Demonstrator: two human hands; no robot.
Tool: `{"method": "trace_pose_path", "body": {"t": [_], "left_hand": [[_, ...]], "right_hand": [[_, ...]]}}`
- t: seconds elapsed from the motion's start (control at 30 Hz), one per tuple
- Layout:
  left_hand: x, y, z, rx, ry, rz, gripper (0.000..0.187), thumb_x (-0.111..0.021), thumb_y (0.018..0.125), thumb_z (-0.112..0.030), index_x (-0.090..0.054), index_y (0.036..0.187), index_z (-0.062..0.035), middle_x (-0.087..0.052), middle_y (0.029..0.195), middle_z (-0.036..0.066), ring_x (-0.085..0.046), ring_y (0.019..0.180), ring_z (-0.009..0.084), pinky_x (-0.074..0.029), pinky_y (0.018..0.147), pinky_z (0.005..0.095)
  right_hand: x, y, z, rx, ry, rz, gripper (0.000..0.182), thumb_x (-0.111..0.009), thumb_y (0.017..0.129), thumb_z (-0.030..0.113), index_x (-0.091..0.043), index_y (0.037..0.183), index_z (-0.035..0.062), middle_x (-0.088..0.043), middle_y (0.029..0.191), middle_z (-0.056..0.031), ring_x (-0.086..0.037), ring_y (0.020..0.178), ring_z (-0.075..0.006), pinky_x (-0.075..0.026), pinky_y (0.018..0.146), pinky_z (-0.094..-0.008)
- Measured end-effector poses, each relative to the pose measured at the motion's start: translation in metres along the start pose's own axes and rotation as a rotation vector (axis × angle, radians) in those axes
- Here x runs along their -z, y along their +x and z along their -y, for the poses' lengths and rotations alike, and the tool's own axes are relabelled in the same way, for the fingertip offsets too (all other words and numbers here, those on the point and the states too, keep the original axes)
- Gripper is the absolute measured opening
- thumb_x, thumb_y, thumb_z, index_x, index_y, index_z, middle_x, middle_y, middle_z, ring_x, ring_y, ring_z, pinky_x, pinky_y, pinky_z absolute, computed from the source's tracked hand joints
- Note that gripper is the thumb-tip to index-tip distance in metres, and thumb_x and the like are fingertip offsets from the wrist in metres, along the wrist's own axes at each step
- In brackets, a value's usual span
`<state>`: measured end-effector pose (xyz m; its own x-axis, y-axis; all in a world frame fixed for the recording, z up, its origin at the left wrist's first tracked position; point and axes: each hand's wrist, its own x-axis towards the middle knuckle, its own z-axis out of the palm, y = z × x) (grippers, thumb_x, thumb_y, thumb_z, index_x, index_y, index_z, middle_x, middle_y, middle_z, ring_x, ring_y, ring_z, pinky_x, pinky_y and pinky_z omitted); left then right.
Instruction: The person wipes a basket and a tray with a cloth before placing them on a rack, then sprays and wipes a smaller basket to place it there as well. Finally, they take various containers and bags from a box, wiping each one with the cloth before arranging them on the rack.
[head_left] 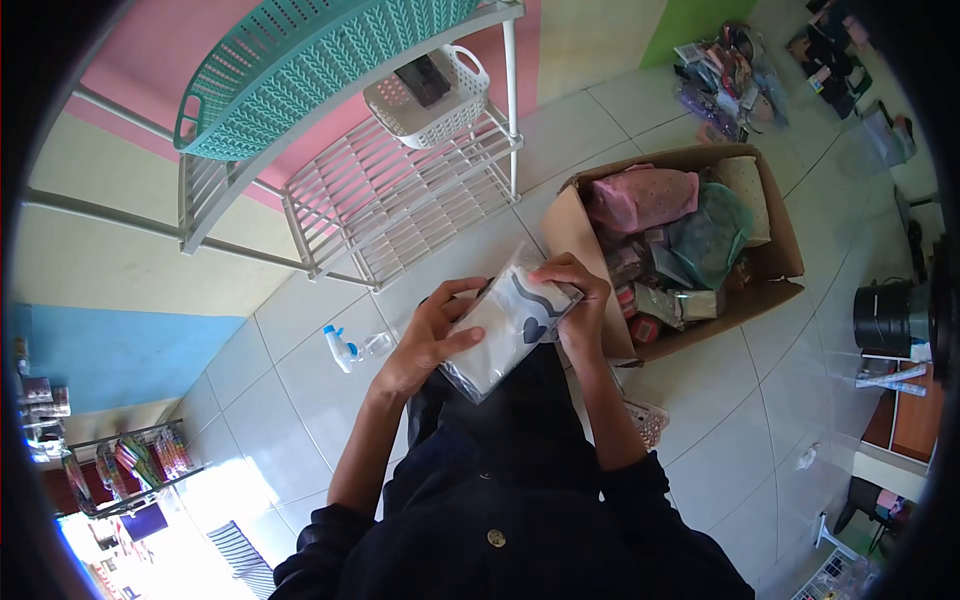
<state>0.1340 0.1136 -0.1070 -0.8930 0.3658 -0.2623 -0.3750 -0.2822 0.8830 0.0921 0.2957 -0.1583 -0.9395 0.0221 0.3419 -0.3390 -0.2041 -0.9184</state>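
A clear plastic packet (507, 325) with a folded white item inside, printed with a dark wavy line and a heart, is held in front of my body. My left hand (436, 335) grips its left side, thumb across the front and fingers behind. My right hand (578, 300) pinches the upper right part, thumb on top. Just right of my right hand stands an open cardboard box (586, 232). Inside it lie a pink dotted pouch (645, 198), a teal mesh bag (710, 232) and several small packages.
A white metal rack (400, 205) stands ahead on the left, bearing a teal basket (310, 90) and a white basket (432, 118). On the tiled floor are a spray bottle (340, 348), a small pink basket (648, 422) and a pile of mixed goods (735, 80).
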Motion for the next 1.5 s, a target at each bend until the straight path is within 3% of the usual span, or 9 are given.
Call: {"method": "trace_pose_path", "body": {"t": [0.07, 0.37, 0.43, 0.5, 0.6, 0.83, 1.17, 1.23, 1.5], "left_hand": [[-0.002, 0.006, -0.01, 0.13, 0.135, -0.028, 0.048, -0.064, 0.073, -0.009, -0.042, 0.114, 0.0043, -0.057, 0.096, 0.01, -0.054, 0.085, 0.0121, -0.041, 0.079, 0.0232], [0.047, 0.059, -0.044, -0.1, -0.145, -0.408, 0.037, -0.058, 0.078, -0.007, -0.045, 0.112, 0.0009, -0.056, 0.101, 0.008, -0.055, 0.087, 0.0124, -0.044, 0.076, 0.0251], [0.079, 0.081, -0.055, -0.438, 1.009, -0.499, 0.032, -0.056, 0.077, -0.004, -0.047, 0.108, 0.0003, -0.056, 0.1, 0.009, -0.055, 0.087, 0.0135, -0.044, 0.077, 0.0259], [0.095, 0.112, -0.074, -0.528, 1.062, -0.523, 0.029, -0.056, 0.076, -0.001, -0.049, 0.104, -0.0011, -0.056, 0.097, 0.008, -0.056, 0.086, 0.0145, -0.045, 0.076, 0.0258], [0.126, 0.166, -0.101, -0.36, -0.335, -0.209, 0.021, -0.058, 0.074, 0.0, -0.053, 0.093, -0.0065, -0.058, 0.089, 0.004, -0.056, 0.078, 0.0144, -0.048, 0.067, 0.0263], [0.197, 0.253, -0.106, -0.393, 0.131, -0.55, 0.031, -0.062, 0.067, 0.005, -0.046, 0.092, -0.0069, -0.055, 0.086, 0.007, -0.056, 0.079, 0.0184, -0.044, 0.068, 0.0329], [0.242, 0.303, -0.091, -0.178, 0.173, -0.523, 0.03, -0.061, 0.07, 0.005, -0.049, 0.094, -0.0051, -0.055, 0.087, 0.007, -0.055, 0.082, 0.0185, -0.046, 0.07, 0.0301], [0.203, 0.29, -0.089, -0.107, 0.26, -0.77, 0.024, -0.064, 0.069, 0.001, -0.051, 0.089, -0.0033, -0.054, 0.083, 0.007, -0.054, 0.082, 0.0182, -0.046, 0.069, 0.0278], [0.169, 0.276, -0.09, -0.09, 0.275, -0.67, 0.032, -0.063, 0.069, -0.007, -0.05, 0.098, -0.0034, -0.054, 0.086, 0.009, -0.053, 0.07, 0.0223, -0.045, 0.061, 0.0382]], "right_hand": [[-0.004, 0.003, -0.004, -0.029, 0.072, 0.027, 0.021, -0.058, 0.065, -0.006, -0.063, 0.085, 0.0004, -0.056, 0.072, -0.005, -0.054, 0.069, -0.0108, -0.042, 0.062, -0.0213], [-0.004, -0.05, -0.051, -0.706, 0.225, 0.069, 0.028, -0.06, 0.076, 0.006, -0.055, 0.103, 0.0004, -0.055, 0.071, -0.0006, -0.054, 0.066, -0.0073, -0.044, 0.063, -0.0211], [-0.012, -0.079, -0.063, -0.792, 0.252, 0.053, 0.025, -0.061, 0.075, 0.005, -0.058, 0.099, 0.0005, -0.053, 0.068, 0.0005, -0.053, 0.064, -0.0055, -0.042, 0.061, -0.019], [-0.014, -0.104, -0.079, -0.849, 0.221, 0.086, 0.022, -0.062, 0.074, 0.005, -0.059, 0.096, 0.0006, -0.052, 0.066, 0.002, -0.049, 0.061, -0.0027, -0.039, 0.056, -0.016], [-0.019, -0.102, -0.073, -0.868, 0.226, 0.083, 0.021, -0.062, 0.075, 0.005, -0.06, 0.095, 0.0006, -0.051, 0.065, 0.0036, -0.045, 0.058, -0.0005, -0.034, 0.051, -0.0145], [-0.021, -0.112, -0.088, -0.832, 0.284, -0.034, 0.018, -0.063, 0.075, 0.007, -0.061, 0.092, 0.0014, -0.054, 0.065, 0.0013, -0.048, 0.058, -0.0014, -0.037, 0.051, -0.0135], [-0.023, -0.113, -0.093, -0.779, 0.348, -0.03, 0.017, -0.064, 0.073, 0.007, -0.061, 0.089, 0.002, -0.051, 0.062, 0.0027, -0.045, 0.056, -0.0013, -0.034, 0.05, -0.0152], [-0.022, -0.111, -0.091, -0.801, 0.4, -0.041, 0.017, -0.064, 0.073, 0.007, -0.061, 0.089, 0.002, -0.052, 0.062, 0.0026, -0.045, 0.056, -0.0013, -0.034, 0.05, -0.0153], [-0.02, -0.108, -0.089, -0.783, 0.389, -0.037, 0.015, -0.062, 0.076, 0.007, -0.06, 0.088, -0.0006, -0.057, 0.071, -0.0023, -0.055, 0.068, -0.0064, -0.044, 0.063, -0.0185]]}}
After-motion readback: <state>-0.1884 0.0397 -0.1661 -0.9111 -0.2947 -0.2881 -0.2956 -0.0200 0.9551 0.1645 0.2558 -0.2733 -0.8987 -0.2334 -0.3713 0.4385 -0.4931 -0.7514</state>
